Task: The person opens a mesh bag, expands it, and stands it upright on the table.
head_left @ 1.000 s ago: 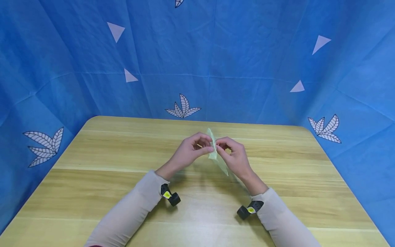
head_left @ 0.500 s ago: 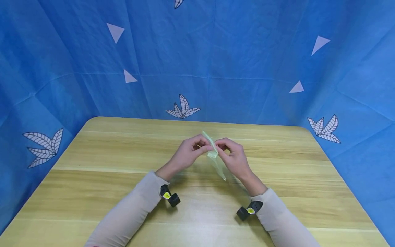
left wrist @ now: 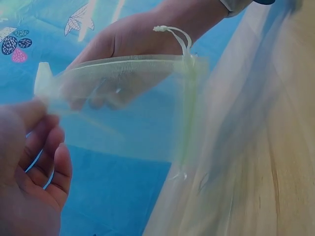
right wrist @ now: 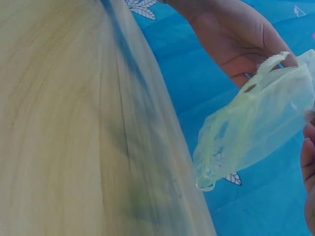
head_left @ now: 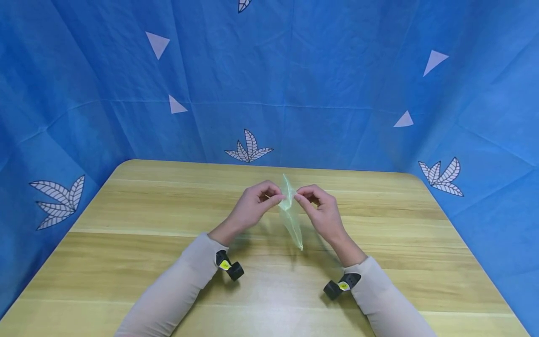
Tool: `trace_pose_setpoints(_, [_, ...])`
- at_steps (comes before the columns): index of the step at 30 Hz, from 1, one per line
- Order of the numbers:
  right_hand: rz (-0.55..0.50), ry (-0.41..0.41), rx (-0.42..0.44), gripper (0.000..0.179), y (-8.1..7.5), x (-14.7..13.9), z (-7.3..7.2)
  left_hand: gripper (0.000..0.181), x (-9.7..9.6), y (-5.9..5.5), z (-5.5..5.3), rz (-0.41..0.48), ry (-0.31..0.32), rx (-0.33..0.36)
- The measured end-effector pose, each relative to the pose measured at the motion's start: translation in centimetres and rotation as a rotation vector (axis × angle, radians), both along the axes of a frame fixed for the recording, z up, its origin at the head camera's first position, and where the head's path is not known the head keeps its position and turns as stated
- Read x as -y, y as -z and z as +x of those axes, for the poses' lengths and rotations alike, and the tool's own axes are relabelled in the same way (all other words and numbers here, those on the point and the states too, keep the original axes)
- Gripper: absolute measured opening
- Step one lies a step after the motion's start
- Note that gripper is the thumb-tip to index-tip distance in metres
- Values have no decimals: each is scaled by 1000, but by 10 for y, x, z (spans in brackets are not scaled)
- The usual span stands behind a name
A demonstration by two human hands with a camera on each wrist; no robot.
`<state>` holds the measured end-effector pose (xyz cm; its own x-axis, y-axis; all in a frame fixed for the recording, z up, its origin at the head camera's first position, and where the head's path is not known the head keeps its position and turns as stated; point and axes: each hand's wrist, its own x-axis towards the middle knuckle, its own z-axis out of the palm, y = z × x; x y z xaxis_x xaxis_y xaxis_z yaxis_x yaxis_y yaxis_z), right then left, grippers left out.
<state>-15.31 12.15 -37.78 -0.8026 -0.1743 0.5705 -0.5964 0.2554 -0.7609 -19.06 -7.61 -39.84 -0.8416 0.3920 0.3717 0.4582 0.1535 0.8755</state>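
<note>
A sheer pale green drawstring pouch [head_left: 292, 224] hangs between my two hands, above the table. My left hand [head_left: 252, 205] pinches its upper part between thumb and index finger. From the other side, my right hand [head_left: 323, 210] pinches it the same way. In the left wrist view the see-through fabric [left wrist: 123, 135] is spread out, with a drawstring loop [left wrist: 179, 37] sticking out near the gathered end. The right wrist view shows the pouch's drawstring channel [right wrist: 219, 132] lower down, near the table edge in that view. No contents show through the mesh.
The wood-grain table [head_left: 147, 262] stretches beneath both forearms. A blue curtain [head_left: 337, 84] with leaf and triangle prints surrounds its back and sides. Black wrist cameras [head_left: 237, 270] are strapped over the light sleeves.
The pouch has turned and fanned out wider, its lower end hanging further down toward me. My hands have drawn slightly apart, the left one shifting a little left.
</note>
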Motion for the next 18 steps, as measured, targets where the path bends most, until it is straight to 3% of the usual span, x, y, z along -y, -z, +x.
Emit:
trace_pose_setpoints(12, [-41,17,14,5,-2,-2,-3,12,4,-2,-3,1,-9,4])
trace_pose_setpoints(18, [-9,14,10,4,-4,-5,-2,10,6,-2,-6,-34,-37,-23])
